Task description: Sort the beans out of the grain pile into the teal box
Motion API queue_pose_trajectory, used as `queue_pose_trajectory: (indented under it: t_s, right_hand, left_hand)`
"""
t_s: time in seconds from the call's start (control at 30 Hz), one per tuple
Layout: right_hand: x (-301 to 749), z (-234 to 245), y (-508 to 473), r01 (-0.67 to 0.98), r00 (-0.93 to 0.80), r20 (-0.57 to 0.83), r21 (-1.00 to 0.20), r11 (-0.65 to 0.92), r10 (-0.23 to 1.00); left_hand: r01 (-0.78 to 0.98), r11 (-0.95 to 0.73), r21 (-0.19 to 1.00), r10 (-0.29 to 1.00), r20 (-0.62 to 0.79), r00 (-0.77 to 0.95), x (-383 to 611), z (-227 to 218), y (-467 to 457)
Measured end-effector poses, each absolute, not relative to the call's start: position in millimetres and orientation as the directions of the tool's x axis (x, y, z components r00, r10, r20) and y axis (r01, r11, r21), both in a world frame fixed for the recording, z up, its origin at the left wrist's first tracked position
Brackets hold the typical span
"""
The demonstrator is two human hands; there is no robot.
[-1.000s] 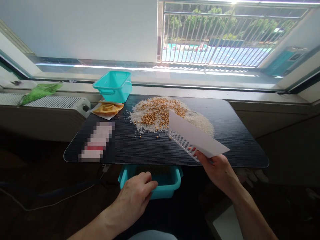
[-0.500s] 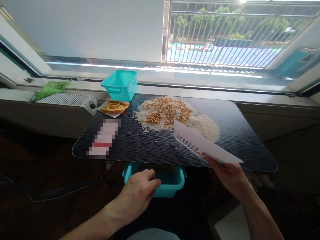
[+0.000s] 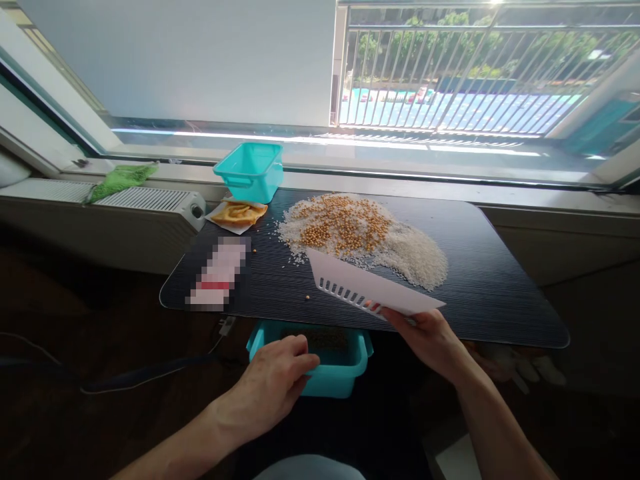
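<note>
Soybeans (image 3: 345, 223) and rice (image 3: 423, 257) lie mixed on the bench's (image 3: 505, 287) far side, not yet separated.
Right hand's (image 3: 433, 340) fingers pinch white slotted scraper (image 3: 367, 281), just near of them; left hand's (image 3: 280, 367) fingers clamp near turquoise bin's (image 3: 335, 384) rim.

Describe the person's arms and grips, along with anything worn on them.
The left grip and right grip are bare, ungloved human hands. The left forearm and right forearm show no sleeves. I see no watch, bracelet, ring, cable or marking, though some fingers are partly hidden.
</note>
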State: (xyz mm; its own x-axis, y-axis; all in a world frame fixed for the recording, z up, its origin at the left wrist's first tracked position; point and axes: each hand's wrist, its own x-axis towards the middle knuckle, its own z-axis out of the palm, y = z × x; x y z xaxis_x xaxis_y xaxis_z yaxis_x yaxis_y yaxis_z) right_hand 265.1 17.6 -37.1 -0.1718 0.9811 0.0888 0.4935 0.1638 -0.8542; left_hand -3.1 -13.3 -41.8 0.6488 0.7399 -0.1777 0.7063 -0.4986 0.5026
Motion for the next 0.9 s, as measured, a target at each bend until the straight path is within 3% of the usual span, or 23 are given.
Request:
queue_pose_trajectory:
  t_s: [0.47,0.63,0.73,0.9]
  right_hand:
    - [247,-30,36,0.337,-0.486,-0.114,-0.939,0.065,0.866]
    - [227,-23,65,0.394,-0.293,0.051,-0.904,0.169,0.955]
    - [195,-24,96,0.404,-0.274,0.124,-0.885,0.231,0.954]
    - [145,-38,139,0.439,-0.198,0.112,-0.878,0.190,0.974]
  left_hand:
    - [0.744,-0.439,0.504,0.786,-0.186,0.590,-32,-39,-14]
    - [0.765,-0.414,0.493,0.802,-0.200,0.563,-43,-40,-15]
    - [0.779,-0.399,0.484,0.812,-0.209,0.546,-47,-39,-15]
    - [0.797,-0.352,0.491,0.824,-0.242,0.513,-55,-37,-15]
